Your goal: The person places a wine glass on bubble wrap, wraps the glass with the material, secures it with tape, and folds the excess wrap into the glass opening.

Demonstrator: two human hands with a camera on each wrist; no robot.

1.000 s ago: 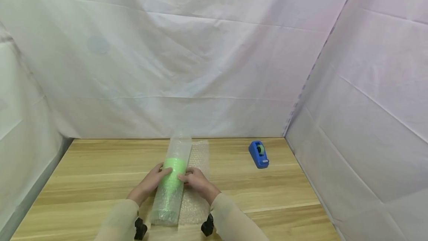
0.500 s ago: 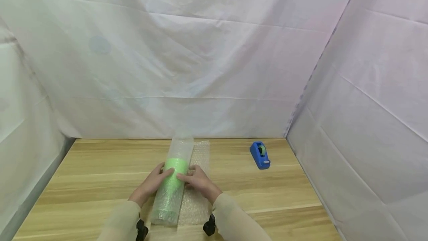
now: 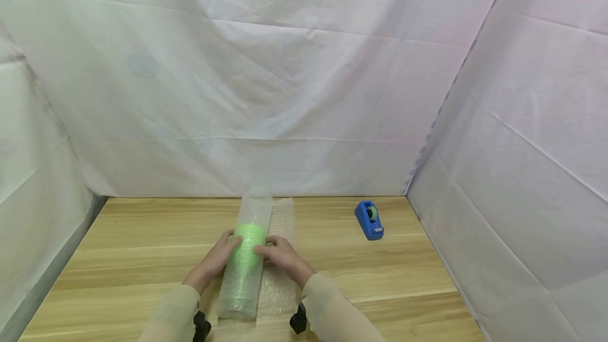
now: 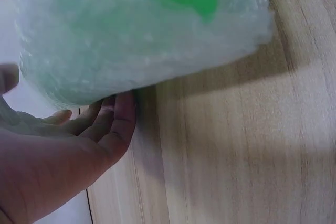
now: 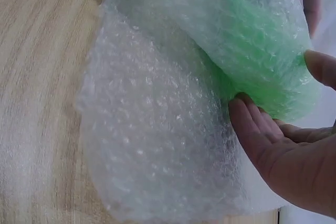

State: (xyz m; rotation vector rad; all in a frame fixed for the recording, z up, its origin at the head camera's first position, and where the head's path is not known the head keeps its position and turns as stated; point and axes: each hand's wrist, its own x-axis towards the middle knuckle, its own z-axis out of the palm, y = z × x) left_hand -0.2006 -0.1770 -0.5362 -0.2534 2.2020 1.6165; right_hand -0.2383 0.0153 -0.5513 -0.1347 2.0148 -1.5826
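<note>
A green object, its kind hidden, shows through a roll of bubble wrap (image 3: pixel 242 284) that lies lengthwise on the wooden table. My left hand (image 3: pixel 214 260) holds the roll from its left side, thumb near the green part, fingers low against the wrap. From the right, my right hand (image 3: pixel 285 260) grips it: the right wrist view shows the thumb on the wrap and the fingertips at its underside. A flat stretch of bubble wrap (image 5: pixel 152 119) extends from beneath the roll to the right. Some fingertips are hidden under the wrap.
A blue tape dispenser (image 3: pixel 369 220) with a roll of tape stands at the table's back right. White cloth (image 3: pixel 304 94) hangs behind the wooden table (image 3: pixel 157 247) and along both sides. The wrap reaches the table's back edge.
The near end of the roll has shifted slightly to the right. The flat wrap's right edge has moved a little left, and my left thumb has slid left. The dispenser stays put.
</note>
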